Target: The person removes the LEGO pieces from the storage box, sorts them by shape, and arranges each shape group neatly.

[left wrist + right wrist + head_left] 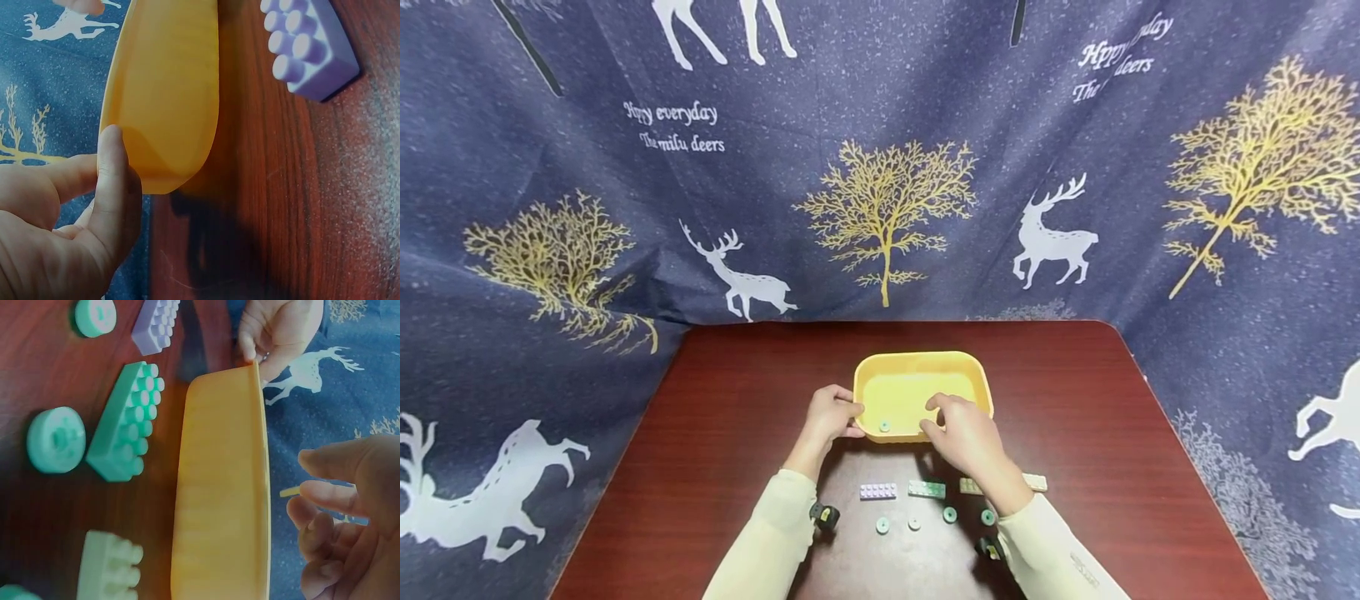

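A yellow plastic bin (922,360) stands on the table with one small round toy wheel (884,427) inside, near its front left corner. My left hand (835,412) grips the bin's left end, pinching the rim between thumb and fingers; the left wrist view shows this hold (81,206) up close. Above the bin's front right part is my right hand (961,427). Thumb and index finger are spread apart there, the other fingers loosely bent, and nothing shows between them in the right wrist view (356,519).
In front of the bin lie a purple toy brick (878,492), a green brick (927,489) and pale yellow bricks (1035,482), the latter partly behind the right forearm. Several wheels (950,515) lie nearer. A patterned cloth (925,108) hangs behind the brown table (752,367).
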`<act>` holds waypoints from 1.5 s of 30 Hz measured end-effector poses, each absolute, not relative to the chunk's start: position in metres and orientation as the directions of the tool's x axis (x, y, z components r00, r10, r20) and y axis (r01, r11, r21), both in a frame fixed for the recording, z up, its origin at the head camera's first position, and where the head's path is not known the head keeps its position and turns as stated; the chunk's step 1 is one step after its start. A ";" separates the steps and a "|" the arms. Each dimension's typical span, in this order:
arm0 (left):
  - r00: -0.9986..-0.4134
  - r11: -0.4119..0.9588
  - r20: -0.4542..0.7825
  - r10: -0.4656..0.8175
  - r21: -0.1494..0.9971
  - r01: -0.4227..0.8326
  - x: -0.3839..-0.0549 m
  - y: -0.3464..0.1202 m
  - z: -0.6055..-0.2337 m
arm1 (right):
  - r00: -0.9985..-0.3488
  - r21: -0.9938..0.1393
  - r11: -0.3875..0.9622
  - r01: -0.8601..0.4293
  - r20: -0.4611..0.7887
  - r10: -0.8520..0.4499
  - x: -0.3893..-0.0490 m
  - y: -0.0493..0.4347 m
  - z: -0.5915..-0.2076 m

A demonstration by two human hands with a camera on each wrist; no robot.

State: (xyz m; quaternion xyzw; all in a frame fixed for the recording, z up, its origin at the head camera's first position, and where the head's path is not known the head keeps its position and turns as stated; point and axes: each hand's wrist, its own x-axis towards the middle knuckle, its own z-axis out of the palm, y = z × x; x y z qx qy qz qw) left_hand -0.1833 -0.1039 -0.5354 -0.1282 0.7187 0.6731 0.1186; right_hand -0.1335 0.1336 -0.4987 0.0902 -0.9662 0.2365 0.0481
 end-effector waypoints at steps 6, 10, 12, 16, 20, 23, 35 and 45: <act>-0.943 0.061 -0.332 -0.014 0.941 -0.333 -0.183 -0.104 -0.534 | -0.978 -0.446 0.871 -0.206 0.123 -0.168 -0.145 0.119 -0.500; -0.943 0.058 -0.333 -0.016 0.941 -0.334 -0.183 -0.105 -0.533 | -0.975 -0.444 0.868 -0.222 0.127 -0.184 -0.152 0.111 -0.504; -0.944 0.062 -0.329 -0.021 0.942 -0.330 -0.183 -0.105 -0.533 | -0.975 -0.443 0.869 -0.222 0.122 -0.187 -0.156 0.107 -0.507; -0.942 0.065 -0.336 -0.023 0.939 -0.337 -0.183 -0.105 -0.536 | -0.980 -0.448 0.871 -0.200 0.090 -0.178 -0.162 0.100 -0.514; -0.940 0.064 -0.342 -0.013 0.937 -0.342 -0.184 -0.104 -0.538 | -0.981 -0.446 0.874 -0.193 0.071 -0.180 -0.166 0.094 -0.521; -0.942 0.064 -0.335 -0.020 0.940 -0.336 -0.184 -0.104 -0.538 | -0.978 -0.450 0.869 -0.205 0.068 -0.196 -0.168 0.089 -0.523; -0.942 0.050 -0.335 -0.010 0.941 -0.335 -0.181 -0.102 -0.539 | -0.976 -0.436 0.876 -0.207 0.027 -0.217 -0.177 0.073 -0.524; -0.939 0.048 -0.344 -0.017 0.937 -0.345 -0.182 -0.102 -0.536 | -0.972 -0.414 0.887 -0.203 -0.026 -0.234 -0.187 0.068 -0.533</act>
